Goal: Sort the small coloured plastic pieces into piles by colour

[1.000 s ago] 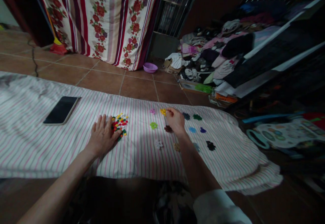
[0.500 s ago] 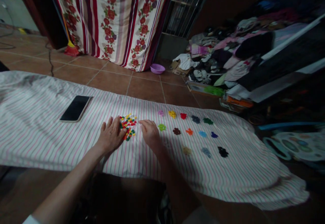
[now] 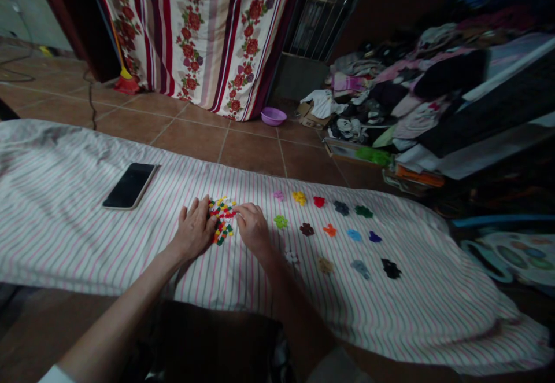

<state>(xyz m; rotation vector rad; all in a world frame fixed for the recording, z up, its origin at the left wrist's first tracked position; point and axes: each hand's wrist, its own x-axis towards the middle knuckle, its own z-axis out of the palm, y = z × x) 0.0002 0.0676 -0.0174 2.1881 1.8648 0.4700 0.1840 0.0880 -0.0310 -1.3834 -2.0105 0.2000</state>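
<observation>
A mixed pile of small red, yellow, green, orange and white pieces (image 3: 223,215) lies on a striped cloth (image 3: 143,250). My left hand (image 3: 194,229) rests flat at the pile's left side, fingers spread and fingertips against it. At the right edge of the pile, my right hand (image 3: 252,228) has its thumb and finger pinched together; what is between them is too small to make out. To the right are several one-colour heaps, among them yellow pieces (image 3: 299,198), light green pieces (image 3: 280,221), brown pieces (image 3: 307,229) and black pieces (image 3: 391,268).
A dark-screened phone (image 3: 130,186) lies on the cloth to the left. Beyond the table, a purple basin (image 3: 273,116) and a broom (image 3: 126,82) stand on the tiled floor near a flowered curtain (image 3: 208,36). A heap of clothes (image 3: 390,88) lies at the back right.
My right hand has moved slightly left, onto the pile's edge, its fingers more curled. White pieces below the light green heap now show clear of my right arm. The view has shifted slightly.
</observation>
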